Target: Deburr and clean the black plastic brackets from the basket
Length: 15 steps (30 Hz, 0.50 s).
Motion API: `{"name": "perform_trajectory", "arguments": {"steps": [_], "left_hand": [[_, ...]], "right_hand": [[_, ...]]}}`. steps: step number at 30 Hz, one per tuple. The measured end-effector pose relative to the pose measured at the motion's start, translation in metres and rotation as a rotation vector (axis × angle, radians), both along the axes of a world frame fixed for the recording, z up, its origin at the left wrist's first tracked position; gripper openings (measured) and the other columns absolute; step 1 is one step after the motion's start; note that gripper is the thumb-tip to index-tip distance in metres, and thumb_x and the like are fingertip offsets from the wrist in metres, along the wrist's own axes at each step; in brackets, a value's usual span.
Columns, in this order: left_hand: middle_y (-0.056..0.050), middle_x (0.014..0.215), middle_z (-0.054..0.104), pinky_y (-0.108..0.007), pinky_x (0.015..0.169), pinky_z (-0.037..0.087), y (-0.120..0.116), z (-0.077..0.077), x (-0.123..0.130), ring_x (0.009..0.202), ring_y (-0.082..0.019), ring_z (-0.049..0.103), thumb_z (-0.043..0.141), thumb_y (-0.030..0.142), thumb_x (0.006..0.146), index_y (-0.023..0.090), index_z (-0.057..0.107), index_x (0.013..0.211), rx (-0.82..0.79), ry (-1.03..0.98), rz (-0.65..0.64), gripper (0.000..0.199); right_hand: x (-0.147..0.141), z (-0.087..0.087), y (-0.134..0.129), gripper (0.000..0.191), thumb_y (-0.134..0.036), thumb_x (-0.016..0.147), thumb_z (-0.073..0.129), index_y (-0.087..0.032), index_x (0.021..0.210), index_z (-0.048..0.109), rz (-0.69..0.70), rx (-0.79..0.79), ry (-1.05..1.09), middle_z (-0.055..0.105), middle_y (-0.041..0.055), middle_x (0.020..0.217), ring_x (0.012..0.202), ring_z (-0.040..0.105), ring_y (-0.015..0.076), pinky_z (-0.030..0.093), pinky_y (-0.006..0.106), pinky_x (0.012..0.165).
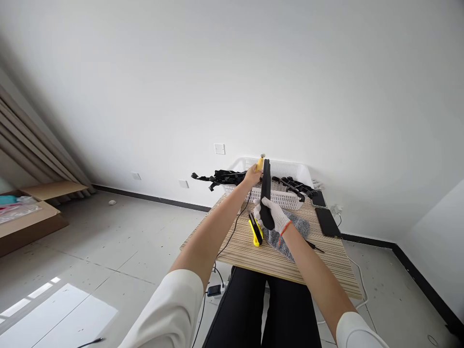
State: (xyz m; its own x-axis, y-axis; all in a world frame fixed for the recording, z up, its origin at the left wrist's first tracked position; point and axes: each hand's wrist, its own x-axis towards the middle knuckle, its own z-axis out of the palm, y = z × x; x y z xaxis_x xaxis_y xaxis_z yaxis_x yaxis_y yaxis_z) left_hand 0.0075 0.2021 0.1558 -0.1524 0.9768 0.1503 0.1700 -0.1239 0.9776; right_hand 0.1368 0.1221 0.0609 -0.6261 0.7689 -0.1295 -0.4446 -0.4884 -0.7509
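My left hand [253,175], bare, is closed around a yellow tool [260,163] with a small round metal tip, held up over the baskets. A black cord runs down from near this hand. My right hand [275,213], in a white glove with an orange cuff, grips the lower part of a long black plastic piece [266,186], which stands nearly upright beside the yellow tool. Under and beside the right hand lie a grey cloth [297,225] and a yellow and black utility knife [255,231]. The fingertips of my left hand are partly hidden.
White baskets [290,199] at the back of the wooden table [235,251] hold black plastic parts [224,178], some sticking out leftward. A black screwdriver [314,246] and dark flat devices [327,222] lie on the right. An open cardboard box [43,222] is on the floor, far left.
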Motion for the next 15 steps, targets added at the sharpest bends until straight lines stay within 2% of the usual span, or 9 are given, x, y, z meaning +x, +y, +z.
{"name": "perform_trajectory", "arguments": {"steps": [5,12,15], "left_hand": [[-0.005,0.091,0.061,-0.019,0.057,0.037,-0.006,-0.007,0.001,0.075,-0.012,0.061,0.064,0.014,0.092,0.017,0.058,0.099,-0.042,0.007,0.025,0.009],[-0.007,0.098,0.064,-0.02,0.057,0.038,-0.015,-0.011,0.002,0.075,-0.013,0.063,0.07,0.017,0.09,0.017,0.06,0.105,-0.088,0.006,0.0,0.018],[-0.008,0.101,0.064,-0.019,0.054,0.037,-0.022,-0.015,0.0,0.075,-0.012,0.062,0.068,0.017,0.091,0.016,0.061,0.105,-0.101,0.01,-0.021,0.016]], "right_hand": [[-0.001,0.007,0.001,0.02,-0.037,0.098,0.046,-0.02,0.101,0.055,0.005,-0.002,-0.007,0.057,-0.0006,0.065,0.047,0.054,0.0142,0.043,0.025,0.041],[0.0,0.014,-0.003,0.019,-0.037,0.098,0.048,-0.02,0.095,0.055,0.009,-0.015,-0.057,0.057,0.0002,0.062,0.048,0.054,0.0149,0.044,0.025,0.041],[0.001,0.016,-0.005,0.018,-0.037,0.097,0.051,-0.02,0.093,0.055,-0.012,-0.013,-0.082,0.056,0.0,0.061,0.048,0.054,0.0152,0.045,0.026,0.042]]}}
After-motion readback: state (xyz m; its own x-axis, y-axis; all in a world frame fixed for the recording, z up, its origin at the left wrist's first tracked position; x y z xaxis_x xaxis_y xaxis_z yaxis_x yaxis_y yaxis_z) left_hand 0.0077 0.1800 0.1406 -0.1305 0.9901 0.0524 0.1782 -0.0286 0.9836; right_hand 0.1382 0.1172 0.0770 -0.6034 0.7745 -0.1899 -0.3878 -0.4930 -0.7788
